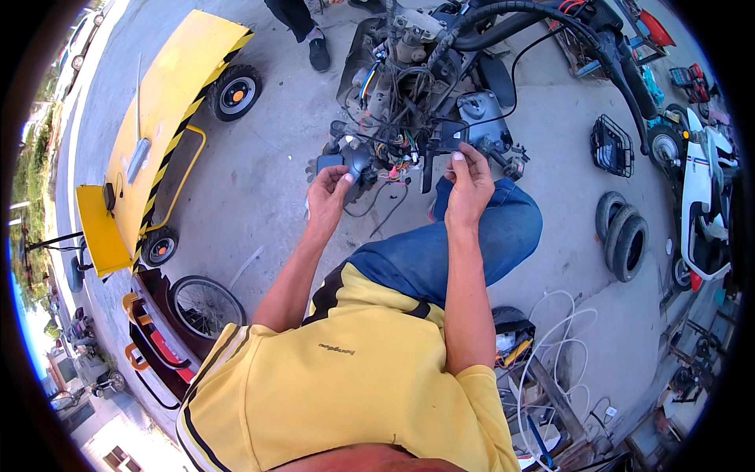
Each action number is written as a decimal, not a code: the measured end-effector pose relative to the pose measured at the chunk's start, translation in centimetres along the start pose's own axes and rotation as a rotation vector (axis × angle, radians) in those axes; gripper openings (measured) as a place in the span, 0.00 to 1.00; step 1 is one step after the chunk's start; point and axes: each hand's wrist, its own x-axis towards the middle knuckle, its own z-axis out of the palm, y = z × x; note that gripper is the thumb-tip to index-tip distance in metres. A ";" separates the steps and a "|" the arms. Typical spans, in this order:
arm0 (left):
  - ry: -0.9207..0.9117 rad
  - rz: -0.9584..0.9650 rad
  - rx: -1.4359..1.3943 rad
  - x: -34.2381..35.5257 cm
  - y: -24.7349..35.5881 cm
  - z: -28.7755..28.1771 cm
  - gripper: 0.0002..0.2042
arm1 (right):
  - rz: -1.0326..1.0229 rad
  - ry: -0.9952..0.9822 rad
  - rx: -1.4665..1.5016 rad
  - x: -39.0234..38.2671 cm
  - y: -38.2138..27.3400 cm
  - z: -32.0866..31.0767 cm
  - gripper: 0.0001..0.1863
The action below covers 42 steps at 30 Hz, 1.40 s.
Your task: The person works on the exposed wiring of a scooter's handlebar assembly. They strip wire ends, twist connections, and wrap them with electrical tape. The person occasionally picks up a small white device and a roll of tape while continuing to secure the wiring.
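A partly stripped motorbike or scooter point(411, 47) stands before me, its wiring laid bare. My left hand point(326, 193) is closed, thumb against curled fingers, at a dark flat rectangular part point(330, 162) on the near left of the machine. My right hand point(469, 189) is pinched just below a black rectangular piece point(451, 135); whatever lies between its fingertips is too small to make out. Between the hands hang colored wire connectors point(397, 164), and a loose dark cable point(385, 212) trails down to the ground. The black handlebar point(543, 35) arches over to the right.
On the left are a yellow wheeled cart point(161, 102) and a spoked wheel point(206, 303). To the right lie a black wire basket point(612, 146), stacked tires point(625, 236) and a white scooter point(704, 197). White tubing point(554, 346) coils beside me. Another person's leg point(303, 31) shows beyond the machine.
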 end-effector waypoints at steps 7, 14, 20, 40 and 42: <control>-0.005 0.029 0.068 1.2 0.0 1.5 0.15 | 0.023 -0.014 -0.079 0.0 6.4 -0.7 0.12; -0.058 -0.034 0.117 2.3 2.0 2.1 0.21 | 0.123 -0.210 -0.228 -0.1 7.0 -1.0 0.11; -0.022 -0.050 0.154 3.3 2.9 4.1 0.17 | 0.068 -0.330 -0.483 -1.4 6.1 0.0 0.10; -0.002 0.135 0.363 5.8 8.1 0.3 0.14 | 0.027 -0.336 -0.423 -0.6 7.5 0.3 0.12; -0.004 0.132 0.215 6.6 9.7 0.8 0.15 | 0.025 -0.339 -0.412 -0.5 7.8 0.2 0.12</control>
